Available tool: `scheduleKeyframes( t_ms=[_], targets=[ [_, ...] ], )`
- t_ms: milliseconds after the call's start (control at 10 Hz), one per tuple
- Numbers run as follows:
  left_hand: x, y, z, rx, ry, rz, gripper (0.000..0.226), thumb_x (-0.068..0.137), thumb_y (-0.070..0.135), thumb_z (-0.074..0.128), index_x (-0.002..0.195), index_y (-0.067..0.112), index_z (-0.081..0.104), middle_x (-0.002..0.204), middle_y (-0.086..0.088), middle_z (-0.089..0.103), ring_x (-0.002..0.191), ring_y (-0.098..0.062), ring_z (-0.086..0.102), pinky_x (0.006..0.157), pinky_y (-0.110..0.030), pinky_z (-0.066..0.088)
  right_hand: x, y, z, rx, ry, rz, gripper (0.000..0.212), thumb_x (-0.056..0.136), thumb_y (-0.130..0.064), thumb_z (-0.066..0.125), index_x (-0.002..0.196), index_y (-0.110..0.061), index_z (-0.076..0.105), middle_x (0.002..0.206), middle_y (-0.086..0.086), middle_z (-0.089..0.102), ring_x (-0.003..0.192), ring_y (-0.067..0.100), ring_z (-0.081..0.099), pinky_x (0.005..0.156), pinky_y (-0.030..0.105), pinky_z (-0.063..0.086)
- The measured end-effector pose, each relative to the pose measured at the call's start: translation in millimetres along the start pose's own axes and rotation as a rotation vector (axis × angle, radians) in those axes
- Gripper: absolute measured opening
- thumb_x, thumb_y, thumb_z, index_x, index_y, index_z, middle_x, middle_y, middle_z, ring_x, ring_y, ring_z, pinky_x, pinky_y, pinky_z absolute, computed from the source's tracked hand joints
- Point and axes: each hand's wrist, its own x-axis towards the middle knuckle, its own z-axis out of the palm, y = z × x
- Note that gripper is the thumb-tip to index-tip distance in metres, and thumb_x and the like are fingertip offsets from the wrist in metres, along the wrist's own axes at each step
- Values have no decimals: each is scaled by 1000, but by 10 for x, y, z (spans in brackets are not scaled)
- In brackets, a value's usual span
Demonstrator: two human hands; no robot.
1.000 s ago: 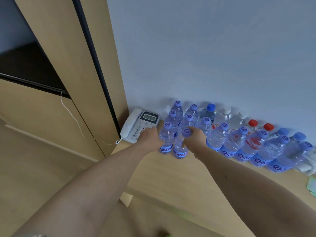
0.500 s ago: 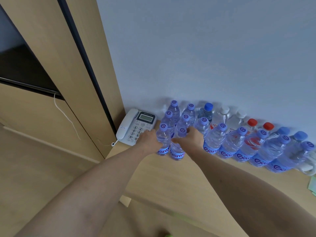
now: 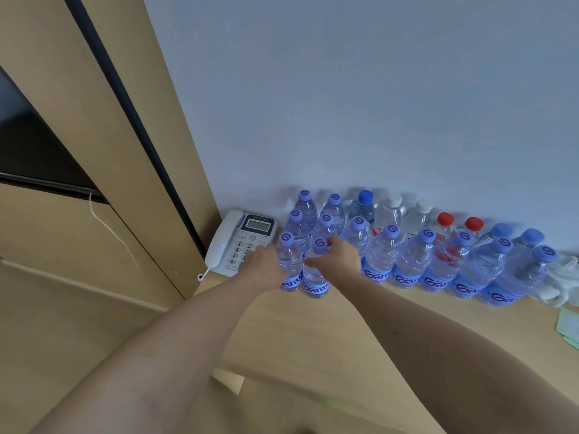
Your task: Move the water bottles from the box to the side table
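Several clear water bottles with purple caps and blue labels stand on the light wooden side table (image 3: 313, 336), along the wall. My left hand (image 3: 263, 266) grips the front left bottle (image 3: 288, 261) from its left side. My right hand (image 3: 340, 261) grips the front right bottle (image 3: 315, 277) from the right, with the thumb across its body. Both bottles stand upright on the table, side by side, just in front of the other purple-capped bottles (image 3: 407, 264). No box is in view.
A white desk phone (image 3: 241, 242) lies just left of my left hand, against a tall wooden cabinet (image 3: 94, 126). Bottles with blue, white and red caps (image 3: 445, 222) line the wall. A white bundle (image 3: 560, 277) and green papers (image 3: 568, 324) sit at the table's right end.
Both hands stay on the two front bottles, which stand in about the same spot. The right thumb has come across its bottle. The view has shifted slightly.
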Motion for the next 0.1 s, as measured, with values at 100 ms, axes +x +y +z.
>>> scheduleKeyframes(
  t_ms=[100],
  targets=[
    [-48, 130, -177, -27, 41, 43, 50, 90, 32, 64, 132, 9, 47, 133, -18, 54, 123, -40, 54, 97, -45, 48, -72, -140, -140, -7, 51, -26, 60, 75, -31, 81, 131, -18, 62, 118, 0, 69, 105, 22, 65, 74, 29, 45]
  ],
)
